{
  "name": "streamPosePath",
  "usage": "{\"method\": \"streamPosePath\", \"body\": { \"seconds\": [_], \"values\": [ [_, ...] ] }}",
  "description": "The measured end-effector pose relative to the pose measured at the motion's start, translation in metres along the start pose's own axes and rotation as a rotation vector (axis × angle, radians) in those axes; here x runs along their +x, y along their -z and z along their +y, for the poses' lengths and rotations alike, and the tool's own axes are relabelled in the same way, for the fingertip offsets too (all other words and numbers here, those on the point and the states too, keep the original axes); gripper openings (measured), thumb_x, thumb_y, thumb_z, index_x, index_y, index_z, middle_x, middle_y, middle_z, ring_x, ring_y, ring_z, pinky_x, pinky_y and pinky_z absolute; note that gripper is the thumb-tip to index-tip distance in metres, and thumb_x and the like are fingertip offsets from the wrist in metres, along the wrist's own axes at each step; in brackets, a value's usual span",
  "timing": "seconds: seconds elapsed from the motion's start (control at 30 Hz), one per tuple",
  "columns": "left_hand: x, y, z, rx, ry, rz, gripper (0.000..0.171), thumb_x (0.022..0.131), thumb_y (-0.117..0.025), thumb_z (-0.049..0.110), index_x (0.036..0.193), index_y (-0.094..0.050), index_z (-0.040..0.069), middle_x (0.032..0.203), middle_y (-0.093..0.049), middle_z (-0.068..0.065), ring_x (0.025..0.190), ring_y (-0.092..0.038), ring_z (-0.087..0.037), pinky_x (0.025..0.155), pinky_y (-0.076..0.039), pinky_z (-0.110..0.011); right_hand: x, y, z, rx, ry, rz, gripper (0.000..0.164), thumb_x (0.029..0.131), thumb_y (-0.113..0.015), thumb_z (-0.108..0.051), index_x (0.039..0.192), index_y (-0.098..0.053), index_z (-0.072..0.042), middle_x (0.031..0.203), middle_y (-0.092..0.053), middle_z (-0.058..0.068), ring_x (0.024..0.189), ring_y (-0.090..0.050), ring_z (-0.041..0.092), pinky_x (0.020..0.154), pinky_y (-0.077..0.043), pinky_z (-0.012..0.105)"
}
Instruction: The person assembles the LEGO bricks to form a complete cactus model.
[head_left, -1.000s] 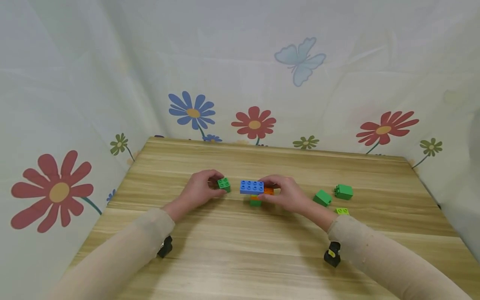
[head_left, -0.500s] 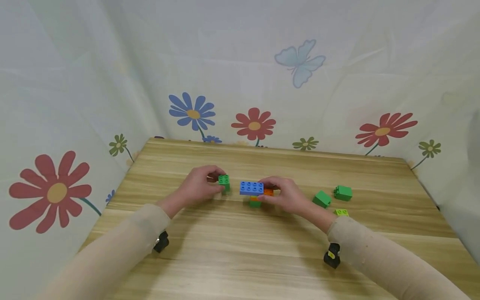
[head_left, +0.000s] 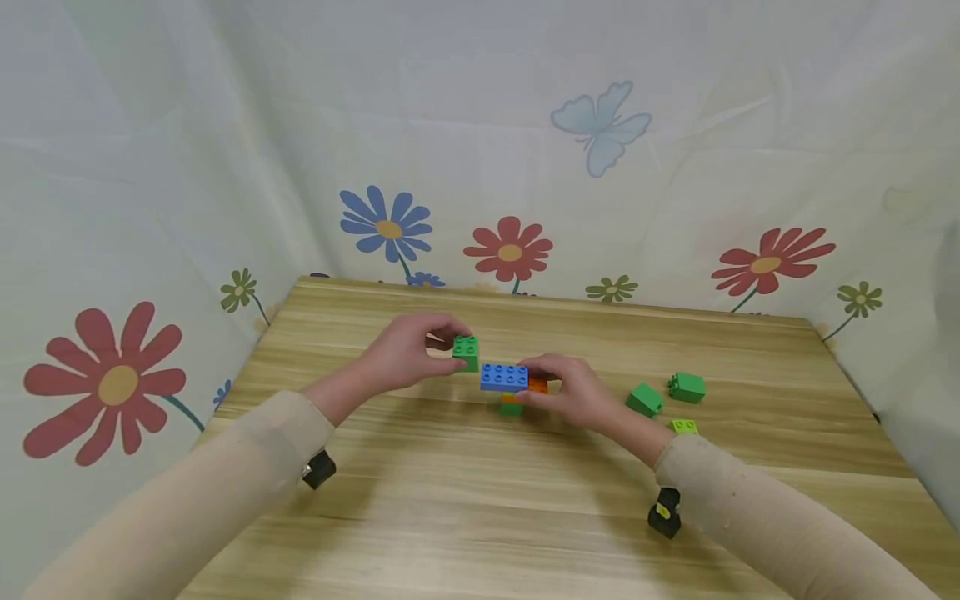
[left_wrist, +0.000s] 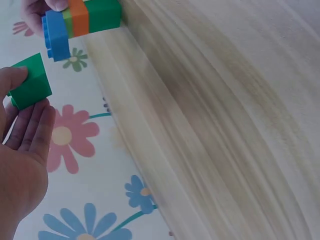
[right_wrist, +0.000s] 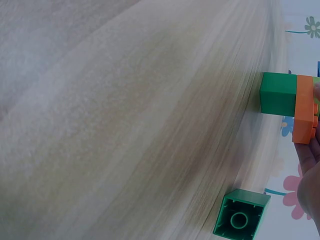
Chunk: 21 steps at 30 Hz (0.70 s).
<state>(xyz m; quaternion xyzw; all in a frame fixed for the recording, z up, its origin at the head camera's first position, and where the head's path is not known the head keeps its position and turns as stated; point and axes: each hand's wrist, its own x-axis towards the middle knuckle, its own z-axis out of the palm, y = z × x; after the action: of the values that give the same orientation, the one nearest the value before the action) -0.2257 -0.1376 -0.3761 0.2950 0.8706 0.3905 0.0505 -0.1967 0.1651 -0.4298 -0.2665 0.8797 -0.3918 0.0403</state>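
Left hand (head_left: 405, 354) pinches a green brick (head_left: 467, 358) in the air, just left of the stack (left_wrist: 80, 20)! Right hand (head_left: 573, 392) grips that stack: blue brick (head_left: 504, 377) on top, lime layer (left_wrist: 68, 25), orange brick (right_wrist: 303, 110), green base (head_left: 512, 409) on the table (head_left: 450, 500). Farther right, two loose green bricks (head_left: 645, 400) lie beyond a yellow-green brick (head_left: 684, 426).

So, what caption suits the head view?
Left hand holds a four-stud green plastic brick near the blue-topped plastic stack the right hand grips.
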Motion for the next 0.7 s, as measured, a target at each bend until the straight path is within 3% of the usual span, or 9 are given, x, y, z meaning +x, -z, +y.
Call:
{"method": "streamPosePath", "body": {
  "seconds": [0.27,0.7],
  "values": [
    [0.004,0.0,0.018,0.001,-0.02,-0.04,0.035,0.092,-0.087,0.013,0.125,-0.075,0.012,0.116,-0.074,0.001,0.11,-0.07,-0.019,0.101,-0.06,-0.04,0.001,0.0,0.003,-0.002,0.016,0.002,0.042,0.094,-0.086,-0.021,0.131,-0.074,-0.007,0.119,-0.075,0.006,0.103,-0.068,0.021,0.099,-0.061,0.042],
    [0.008,-0.008,0.018,0.047,-0.039,-0.063,0.036,0.092,-0.087,0.014,0.126,-0.076,0.009,0.114,-0.074,-0.001,0.107,-0.071,-0.024,0.099,-0.061,-0.04,0.001,0.001,0.002,-0.031,0.047,0.01,0.041,0.094,-0.085,-0.022,0.132,-0.075,-0.008,0.119,-0.076,0.005,0.101,-0.068,0.019,0.096,-0.061,0.04]
  ]
}}
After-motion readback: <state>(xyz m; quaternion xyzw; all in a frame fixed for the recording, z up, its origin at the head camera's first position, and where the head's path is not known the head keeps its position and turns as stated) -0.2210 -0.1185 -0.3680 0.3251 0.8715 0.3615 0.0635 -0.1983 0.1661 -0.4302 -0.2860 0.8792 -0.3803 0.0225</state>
